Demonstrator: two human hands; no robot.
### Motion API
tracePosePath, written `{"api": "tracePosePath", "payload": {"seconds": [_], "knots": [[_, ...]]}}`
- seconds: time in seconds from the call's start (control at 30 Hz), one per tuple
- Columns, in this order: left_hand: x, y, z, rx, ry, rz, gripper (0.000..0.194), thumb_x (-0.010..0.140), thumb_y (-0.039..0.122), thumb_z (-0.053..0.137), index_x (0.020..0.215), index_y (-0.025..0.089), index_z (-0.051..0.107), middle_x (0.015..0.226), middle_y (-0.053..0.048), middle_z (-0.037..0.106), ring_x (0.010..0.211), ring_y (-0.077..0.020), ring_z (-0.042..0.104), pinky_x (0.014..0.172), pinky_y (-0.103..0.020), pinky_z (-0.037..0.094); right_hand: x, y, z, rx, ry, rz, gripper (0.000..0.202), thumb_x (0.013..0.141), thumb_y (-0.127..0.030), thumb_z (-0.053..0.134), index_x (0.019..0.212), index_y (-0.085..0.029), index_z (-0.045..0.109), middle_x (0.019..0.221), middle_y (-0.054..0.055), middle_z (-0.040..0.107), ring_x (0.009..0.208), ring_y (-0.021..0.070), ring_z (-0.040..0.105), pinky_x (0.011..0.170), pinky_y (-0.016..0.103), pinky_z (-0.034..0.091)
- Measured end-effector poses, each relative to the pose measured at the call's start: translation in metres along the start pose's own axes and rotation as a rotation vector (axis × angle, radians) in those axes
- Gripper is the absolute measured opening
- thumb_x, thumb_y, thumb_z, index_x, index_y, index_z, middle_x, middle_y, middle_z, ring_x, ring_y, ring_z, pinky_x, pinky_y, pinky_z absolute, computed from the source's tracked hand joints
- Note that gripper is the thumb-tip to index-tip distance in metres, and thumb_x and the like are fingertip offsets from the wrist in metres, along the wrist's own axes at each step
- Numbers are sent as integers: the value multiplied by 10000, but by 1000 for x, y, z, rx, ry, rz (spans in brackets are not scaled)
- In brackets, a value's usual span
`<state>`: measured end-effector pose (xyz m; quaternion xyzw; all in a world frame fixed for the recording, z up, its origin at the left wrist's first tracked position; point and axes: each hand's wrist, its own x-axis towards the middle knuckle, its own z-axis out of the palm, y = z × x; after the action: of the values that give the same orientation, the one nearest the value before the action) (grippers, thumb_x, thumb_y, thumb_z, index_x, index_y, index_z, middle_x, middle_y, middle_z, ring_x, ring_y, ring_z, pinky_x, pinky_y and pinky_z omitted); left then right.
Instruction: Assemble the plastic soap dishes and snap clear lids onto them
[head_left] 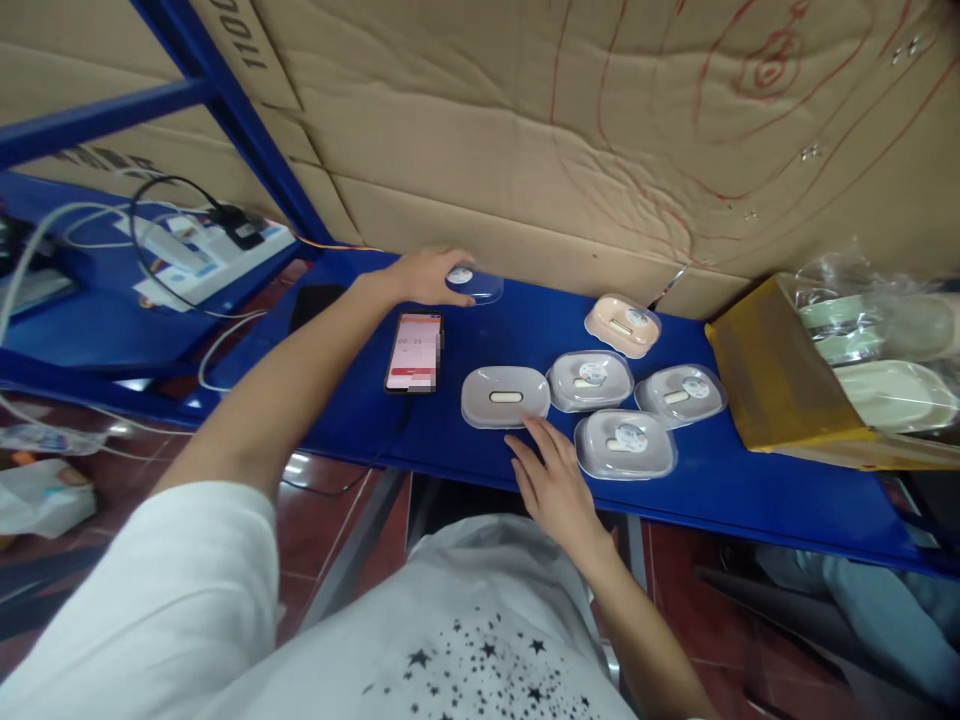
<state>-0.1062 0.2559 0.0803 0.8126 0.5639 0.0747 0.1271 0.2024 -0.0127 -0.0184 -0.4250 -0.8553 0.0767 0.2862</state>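
Gripping a clear lidded case (474, 284) at the far edge of the blue bench (525, 330), the left hand (427, 276) has its fingers curled over it. Just nearer than that case lies a lit phone (414, 352). Right of the phone, the right hand (551, 480) rests with fingers spread, fingertips touching a grey case (505, 397); four more cases (626, 385) lie beyond.

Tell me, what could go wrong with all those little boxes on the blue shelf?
1. The right hand lies flat near the shelf edge; a nudge might push the closest box off.
2. The left hand covers a clear lid just behind the phone; dragging it back could bump the phone.
3. The phone's cable hangs over the edge and might snag an arm.
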Motion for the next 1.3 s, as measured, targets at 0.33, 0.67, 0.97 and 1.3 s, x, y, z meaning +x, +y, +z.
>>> {"api": "tracePosePath", "payload": {"seconds": [0.33,0.67,0.97,1.3], "knots": [[-149,117,70,-4,152,253,754,1000,710,666,1608,280,547,1545,-143,618,1391,-379,604,1187,-547,494,-3,1,-3,154,146,168,751,1124,-259,504,1780,-357,151,1764,152,404,1650,345,405,1291,621,481],[-157,90,98,-190,145,295,786,1077,693,546,1701,241,393,1691,-208,437,1577,-377,469,1297,-578,426,2,3,-2,133,45,124,727,1146,-212,434,1793,-353,134,1791,139,377,1650,320,410,1299,609,474],[-154,94,102,-122,165,345,768,1073,634,600,1693,220,412,1665,-221,477,1535,-424,498,1226,-635,480,1,4,5,196,143,246,667,1149,-289,485,1766,-286,230,1721,176,468,1627,318,446,1303,598,470],[-148,102,104,-123,185,378,712,1061,535,639,1673,221,455,1634,-220,468,1526,-426,478,1261,-640,438,-1,6,9,233,99,305,759,1149,-336,492,1798,-259,106,1799,177,352,1651,331,401,1307,579,467]]}}
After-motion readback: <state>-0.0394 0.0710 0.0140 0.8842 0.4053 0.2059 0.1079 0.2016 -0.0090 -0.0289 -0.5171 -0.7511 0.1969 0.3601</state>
